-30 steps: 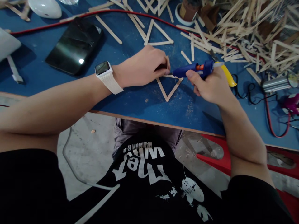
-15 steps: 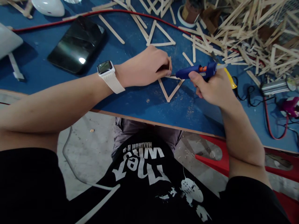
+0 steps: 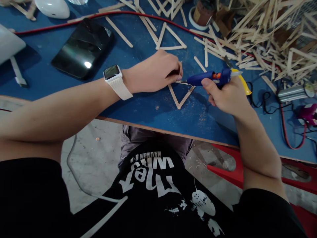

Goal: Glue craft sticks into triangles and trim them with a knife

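Blue plastic glue gun [image 3: 209, 78] along the far side of a flat, pale wooden-stick triangle [image 3: 174, 97].
The right hand [image 3: 224, 94] is wrapped round the gun; the left hand [image 3: 159, 71] curls at the triangle's far-left corner on the blue table [image 3: 141, 105], though I can't tell what it pinches. The triangle looks light and stiff, probably weak at its joints, best held mid-stick.
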### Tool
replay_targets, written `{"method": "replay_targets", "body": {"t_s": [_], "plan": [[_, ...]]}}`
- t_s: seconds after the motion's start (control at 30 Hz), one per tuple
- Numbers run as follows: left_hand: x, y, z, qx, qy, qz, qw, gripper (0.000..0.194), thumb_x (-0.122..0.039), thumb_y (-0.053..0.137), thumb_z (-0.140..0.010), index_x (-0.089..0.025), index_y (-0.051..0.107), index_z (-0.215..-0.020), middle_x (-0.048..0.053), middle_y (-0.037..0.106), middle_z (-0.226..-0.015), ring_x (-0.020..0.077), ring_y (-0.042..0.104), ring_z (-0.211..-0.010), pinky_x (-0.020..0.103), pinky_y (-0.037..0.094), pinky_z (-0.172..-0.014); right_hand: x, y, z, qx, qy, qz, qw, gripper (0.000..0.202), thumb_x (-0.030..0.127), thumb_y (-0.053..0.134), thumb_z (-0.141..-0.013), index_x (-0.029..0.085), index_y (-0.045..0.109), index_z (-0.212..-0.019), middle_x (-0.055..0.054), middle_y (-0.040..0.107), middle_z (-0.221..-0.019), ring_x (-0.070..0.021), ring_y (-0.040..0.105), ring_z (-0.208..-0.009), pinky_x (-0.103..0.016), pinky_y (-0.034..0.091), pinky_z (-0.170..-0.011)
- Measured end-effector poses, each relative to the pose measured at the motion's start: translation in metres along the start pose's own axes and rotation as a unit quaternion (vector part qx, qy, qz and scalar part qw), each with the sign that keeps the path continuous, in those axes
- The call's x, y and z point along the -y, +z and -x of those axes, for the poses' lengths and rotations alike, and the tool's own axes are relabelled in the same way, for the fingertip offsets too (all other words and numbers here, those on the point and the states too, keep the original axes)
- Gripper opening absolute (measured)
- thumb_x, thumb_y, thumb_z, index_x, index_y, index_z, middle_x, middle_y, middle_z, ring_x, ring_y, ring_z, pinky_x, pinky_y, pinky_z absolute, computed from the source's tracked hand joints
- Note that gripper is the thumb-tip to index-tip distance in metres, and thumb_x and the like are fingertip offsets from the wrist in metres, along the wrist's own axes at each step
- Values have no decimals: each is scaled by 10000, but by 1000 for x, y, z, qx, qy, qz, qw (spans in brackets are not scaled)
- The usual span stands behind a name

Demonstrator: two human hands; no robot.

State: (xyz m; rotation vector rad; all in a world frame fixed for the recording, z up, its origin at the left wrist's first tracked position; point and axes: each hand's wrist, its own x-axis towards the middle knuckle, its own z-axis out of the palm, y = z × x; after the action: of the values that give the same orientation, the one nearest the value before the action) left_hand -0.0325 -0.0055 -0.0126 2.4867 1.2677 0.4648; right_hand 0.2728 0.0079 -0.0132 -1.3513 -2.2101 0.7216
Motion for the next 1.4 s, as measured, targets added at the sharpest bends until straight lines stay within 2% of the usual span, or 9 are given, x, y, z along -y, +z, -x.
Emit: {"method": "replay_targets", "body": {"t_s": [0.27, 0.53, 0.73, 0.9, 1.03, 1.2, 1.4], "plan": [[2, 1, 0, 2, 7, -9, 1000, 404, -330, 540, -1185, -134, 888, -1246, 137, 874, -1348, 289, 819, -1234, 487, 600, -1258, 6, 0, 0, 10, -15, 11, 1000, 803, 942, 636, -1043, 288, 533, -590, -21, 563, -524, -216, 633, -546, -572, 687, -925], [1, 0, 1, -3, 8, 1, 1000, 366, -330, 567, -1169, -155, 888, -1193, 114, 881, -1328, 296, 829, -1247, 487, 612, -1243, 6, 2, -1, -7, -33, 40, 999, 845, 1045, 570, -984, 295, 499, -600, -19, 523, -529, -244, 640, -633, -554, 682, -838], [-5, -3, 1, 9, -4, -5, 1000, 378, -307, 554, -1173, -130, 888, -1192, 130, 878, -1351, 304, 828, -1262, 494, 601, -1261, 10, -1, -1, 10, -42, 24, 999, 833, 989, 599, -1024, 288, 542, -577, -33, 591, -546, -230, 651, -609, -561, 660, -906], [-3, -2, 1, 4, 4, -5, 1000, 401, -338, 545, -1166, -135, 891, -1193, 130, 879, -1345, 319, 828, -1256, 492, 613, -1234, 11, -1, -1, 9, -40, 26, 999, 819, 974, 604, -1035, 299, 535, -577, -25, 587, -531, -241, 651, -591, -593, 679, -925], [-1, -1, 1, 2, 10, -7, 1000, 409, -346, 533, -1166, -154, 893, -1196, 123, 884, -1330, 298, 828, -1232, 475, 612, -1236, 9, -2, -2, 3, -38, 31, 999, 813, 986, 599, -1023, 306, 502, -589, -24, 554, -520, -237, 637, -602, -572, 671, -903], [-6, -4, 0, 19, -11, -11, 1000, 421, -339, 526, -1151, -128, 887, -1199, 144, 872, -1355, 329, 817, -1271, 519, 601, -1253, 9, -4, -1, 7, -44, 33, 998, 812, 980, 586, -1039, 290, 533, -614, -19, 579, -545, -220, 657, -611, -533, 664, -884], [-7, -6, 2, 26, -6, 4, 1000, 521, -433, 418, -1122, -211, 883, -1201, 134, 870, -1381, 321, 796, -1248, 513, 600, -1255, 6, -3, -2, 1, -49, 62, 997, 849, 1029, 491, -1039, 286, 538, -629, 7, 553, -538, -213, 688, -619, -547, 725, -933]]}}
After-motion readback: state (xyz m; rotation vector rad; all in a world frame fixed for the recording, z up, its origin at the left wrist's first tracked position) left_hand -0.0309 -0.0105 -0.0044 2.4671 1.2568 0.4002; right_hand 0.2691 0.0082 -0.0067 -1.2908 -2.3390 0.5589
